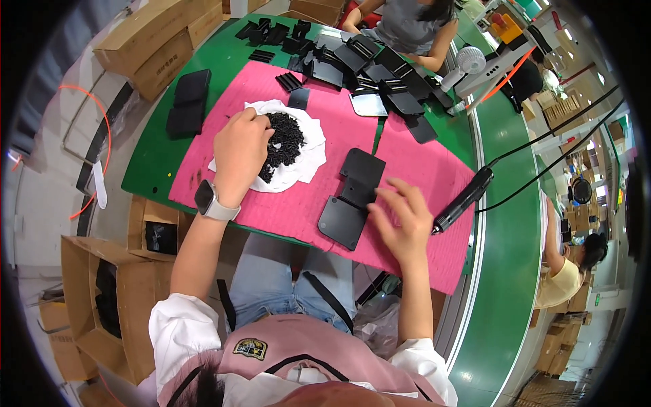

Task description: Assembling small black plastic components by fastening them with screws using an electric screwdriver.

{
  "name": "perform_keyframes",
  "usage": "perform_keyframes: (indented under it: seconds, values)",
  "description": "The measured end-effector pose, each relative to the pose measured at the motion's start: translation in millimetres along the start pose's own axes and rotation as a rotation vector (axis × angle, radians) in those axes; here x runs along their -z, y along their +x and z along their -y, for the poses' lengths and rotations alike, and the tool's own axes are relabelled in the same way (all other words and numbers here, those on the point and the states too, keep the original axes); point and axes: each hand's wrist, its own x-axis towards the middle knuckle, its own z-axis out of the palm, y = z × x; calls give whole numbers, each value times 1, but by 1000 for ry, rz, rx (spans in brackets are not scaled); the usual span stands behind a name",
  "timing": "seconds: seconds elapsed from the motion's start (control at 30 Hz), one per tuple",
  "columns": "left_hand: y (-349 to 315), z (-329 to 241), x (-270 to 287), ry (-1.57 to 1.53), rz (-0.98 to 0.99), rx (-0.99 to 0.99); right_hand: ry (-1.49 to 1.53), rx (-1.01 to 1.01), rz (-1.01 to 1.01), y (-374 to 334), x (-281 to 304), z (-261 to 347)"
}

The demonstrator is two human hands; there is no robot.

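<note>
On pink matting (441,173), our left hand (241,159) is probing bits (287,140), hold unclear, right hand (405,224) loose, empty. One laid-out plate (344,220) is seemingly awaiting fastening

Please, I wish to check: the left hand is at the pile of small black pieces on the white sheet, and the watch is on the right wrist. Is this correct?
Not fully: the head view shows the watch on the wrist of the left hand, which is at the pile of small black pieces on the white sheet.

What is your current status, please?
Left hand at pile of small black parts. Right hand open by two-panel black piece, contact unclear. Corded black tool right of that hand.
</note>
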Motion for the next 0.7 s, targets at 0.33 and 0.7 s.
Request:
perform_keyframes:
  seconds: [0.33,0.7]
  values:
    - [-2,6,-3,-269,-189,-6,-896,-724,-135,-9,65,-81]
    - [-13,-4,6,-759,-7,211,543,-919,-134,-8,52,-116]
